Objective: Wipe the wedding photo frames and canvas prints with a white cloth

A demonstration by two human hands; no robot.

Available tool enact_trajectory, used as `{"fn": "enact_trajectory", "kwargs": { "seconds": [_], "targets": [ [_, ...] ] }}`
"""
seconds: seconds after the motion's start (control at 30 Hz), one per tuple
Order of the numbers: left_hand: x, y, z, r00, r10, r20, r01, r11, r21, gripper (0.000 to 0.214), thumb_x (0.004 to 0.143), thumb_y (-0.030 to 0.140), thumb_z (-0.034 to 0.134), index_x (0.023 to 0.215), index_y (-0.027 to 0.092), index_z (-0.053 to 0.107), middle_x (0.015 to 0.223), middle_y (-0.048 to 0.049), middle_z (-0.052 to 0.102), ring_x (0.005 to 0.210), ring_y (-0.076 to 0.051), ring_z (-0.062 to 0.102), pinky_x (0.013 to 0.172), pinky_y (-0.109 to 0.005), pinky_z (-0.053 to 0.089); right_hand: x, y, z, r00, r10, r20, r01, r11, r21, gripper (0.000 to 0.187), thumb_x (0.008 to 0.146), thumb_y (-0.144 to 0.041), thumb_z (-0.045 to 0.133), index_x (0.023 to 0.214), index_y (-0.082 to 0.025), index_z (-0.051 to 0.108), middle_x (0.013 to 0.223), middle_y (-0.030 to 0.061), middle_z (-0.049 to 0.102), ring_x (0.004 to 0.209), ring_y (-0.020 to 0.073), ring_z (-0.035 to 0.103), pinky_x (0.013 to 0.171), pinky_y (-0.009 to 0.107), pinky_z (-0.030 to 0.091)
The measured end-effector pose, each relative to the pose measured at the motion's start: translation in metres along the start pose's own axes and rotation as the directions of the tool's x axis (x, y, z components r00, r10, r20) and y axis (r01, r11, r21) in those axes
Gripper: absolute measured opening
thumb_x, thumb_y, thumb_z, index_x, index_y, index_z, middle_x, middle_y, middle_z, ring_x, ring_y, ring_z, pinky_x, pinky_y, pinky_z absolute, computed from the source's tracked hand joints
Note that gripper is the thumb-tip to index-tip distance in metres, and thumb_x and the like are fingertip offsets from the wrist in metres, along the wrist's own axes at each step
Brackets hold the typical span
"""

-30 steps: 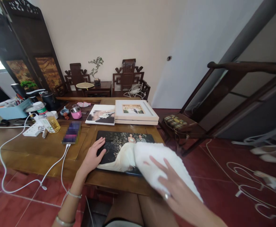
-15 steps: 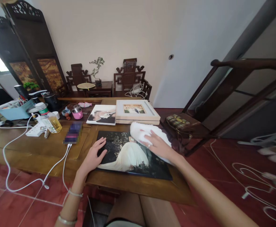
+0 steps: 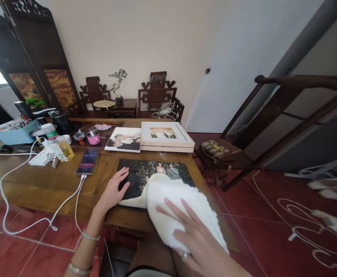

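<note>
A dark wedding photo panel (image 3: 133, 175) lies flat near the front edge of the table, its lower right part hidden by a white towel (image 3: 171, 196). My left hand (image 3: 113, 192) rests on the panel's left edge, fingers stretched out and holding nothing. Over the panel's near right side, my right hand (image 3: 194, 238) has hold of the towel, its fingers spread across the cloth. The towel hangs past the table's front edge towards my lap.
Behind the panel lie white-framed photos (image 3: 166, 144) in a stack and another photo print (image 3: 123, 140). A phone (image 3: 88, 161) with white cables, a power strip (image 3: 40, 157), a bottle (image 3: 65, 149) and a pink cup (image 3: 93, 137) stand left. A wooden chair (image 3: 228, 154) is at right.
My right hand has drawn the towel from the panel's far right corner towards me, uncovering two people in the photo. My left hand stays in place.
</note>
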State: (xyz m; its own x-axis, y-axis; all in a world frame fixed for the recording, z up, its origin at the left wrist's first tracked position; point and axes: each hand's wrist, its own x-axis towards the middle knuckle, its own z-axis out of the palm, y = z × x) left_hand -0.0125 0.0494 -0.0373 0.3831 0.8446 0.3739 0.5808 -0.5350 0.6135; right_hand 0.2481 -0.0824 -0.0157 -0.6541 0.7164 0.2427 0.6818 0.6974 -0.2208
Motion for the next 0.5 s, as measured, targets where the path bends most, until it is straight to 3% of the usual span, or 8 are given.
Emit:
{"fn": "enact_trajectory", "kwargs": {
  "seconds": [0.1, 0.23, 0.33, 0.43, 0.5],
  "targets": [
    [0.000, 0.001, -0.002, 1.000, 0.009, 0.009, -0.009, 1.000, -0.002, 0.038, 0.087, 0.027, 0.048, 0.124, 0.019, 0.053, 0.136, -0.0089, 0.047, 0.130, -0.021, 0.038, 0.109, -0.044, 0.031, 0.018, 0.025, -0.001, 0.996, 0.083, -0.045, -0.083, 0.997, -0.004, 0.014, 0.076, -0.012, 0.046, 0.075, -0.019, 0.058, 0.141, 0.0113, 0.040, 0.135, 0.0257, 0.024, 0.110, 0.053, 0.016],
    [0.000, 0.001, -0.003, 1.000, 0.009, 0.012, -0.009, 1.000, -0.011, 0.038, 0.087, 0.027, 0.048, 0.123, 0.018, 0.054, 0.136, -0.0095, 0.048, 0.131, -0.021, 0.038, 0.109, -0.043, 0.031, 0.063, 0.087, -0.001, 0.979, 0.181, -0.090, -0.186, 0.981, -0.053, 0.020, 0.088, -0.024, 0.041, 0.091, -0.017, 0.060, 0.136, 0.0156, 0.046, 0.130, 0.0252, 0.035, 0.109, 0.049, 0.021],
    [0.000, 0.001, -0.004, 1.000, 0.008, 0.010, -0.008, 1.000, -0.014, 0.037, 0.087, 0.027, 0.048, 0.123, 0.018, 0.054, 0.136, -0.0093, 0.048, 0.131, -0.021, 0.038, 0.109, -0.044, 0.031, 0.093, 0.124, 0.000, 0.959, 0.264, -0.104, -0.274, 0.957, -0.094, 0.025, 0.090, -0.023, 0.037, 0.099, -0.016, 0.059, 0.130, 0.0157, 0.052, 0.129, 0.0262, 0.037, 0.107, 0.050, 0.022],
    [0.000, 0.001, -0.004, 1.000, -0.006, 0.007, 0.006, 1.000, -0.017, 0.037, 0.087, 0.027, 0.048, 0.122, 0.019, 0.054, 0.135, -0.0090, 0.049, 0.130, -0.021, 0.039, 0.108, -0.044, 0.032, 0.104, 0.136, 0.001, 0.945, 0.303, -0.126, -0.316, 0.944, -0.100, 0.027, 0.087, -0.017, 0.036, 0.103, -0.013, 0.058, 0.127, 0.0190, 0.053, 0.129, 0.0293, 0.036, 0.104, 0.054, 0.024],
    [0.000, 0.001, -0.004, 1.000, -0.021, 0.002, 0.021, 1.000, -0.019, 0.036, 0.087, 0.028, 0.049, 0.121, 0.018, 0.056, 0.135, -0.0090, 0.049, 0.129, -0.021, 0.040, 0.108, -0.044, 0.033, 0.098, 0.125, 0.002, 0.951, 0.289, -0.112, -0.300, 0.949, -0.099, 0.026, 0.085, -0.014, 0.038, 0.099, -0.013, 0.059, 0.124, 0.0192, 0.056, 0.132, 0.0294, 0.031, 0.104, 0.055, 0.023]
  ]
}}
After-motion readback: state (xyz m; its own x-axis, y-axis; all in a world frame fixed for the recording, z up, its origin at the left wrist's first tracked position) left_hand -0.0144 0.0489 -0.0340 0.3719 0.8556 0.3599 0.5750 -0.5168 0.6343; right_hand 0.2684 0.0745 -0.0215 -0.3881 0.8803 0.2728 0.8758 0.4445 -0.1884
